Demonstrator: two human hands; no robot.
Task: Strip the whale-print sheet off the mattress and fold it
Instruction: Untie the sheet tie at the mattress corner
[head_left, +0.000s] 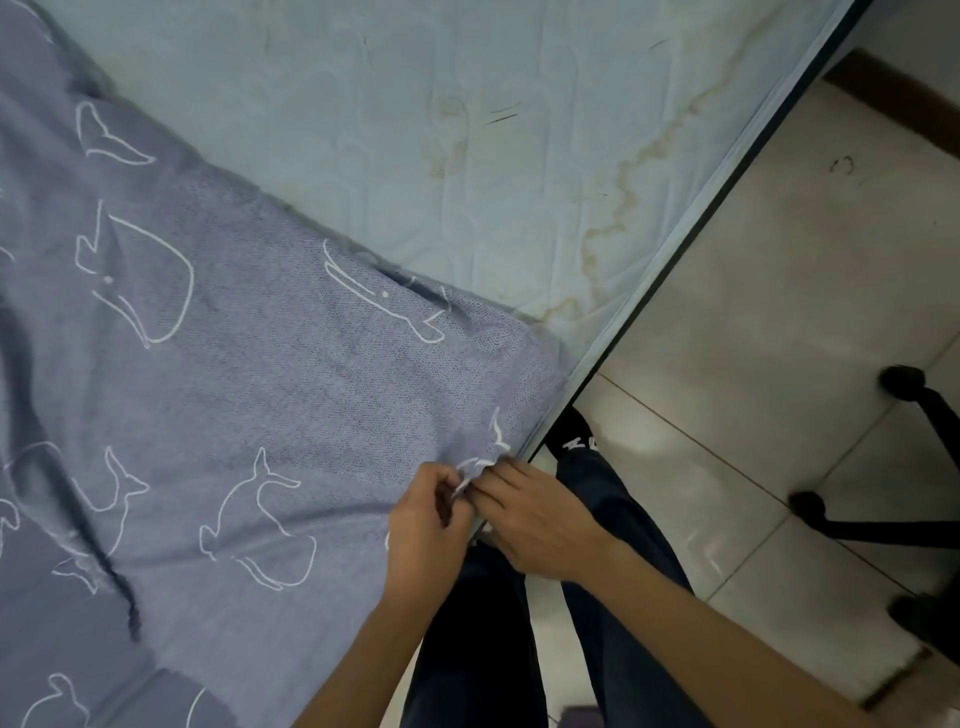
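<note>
Grey-blue cloth with white whale outlines, the whale-print sheet (234, 364) fills the left and lower part of the view; it lies rumpled on the mattress, with a dark crease running down its left side; its far edge runs diagonally, and beyond it the pale blue quilted mattress (467, 130) lies bare, marked with yellowish stains; at the sheet's near right corner, by the bed's edge, the left hand (423, 525) has its fingers curled and pinches a small bunch of the cloth; the right hand (535, 519) is just beside it, fingertips pinching the same bunch from the other side; below the hands stand legs in dark trousers (483, 649), one foot in a black sock (571, 436); a dark bed frame edge (701, 223) runs diagonally up to the right; past it lie pale floor tiles (779, 312); at the far right stands a black chair base (857, 525) on castors.
</note>
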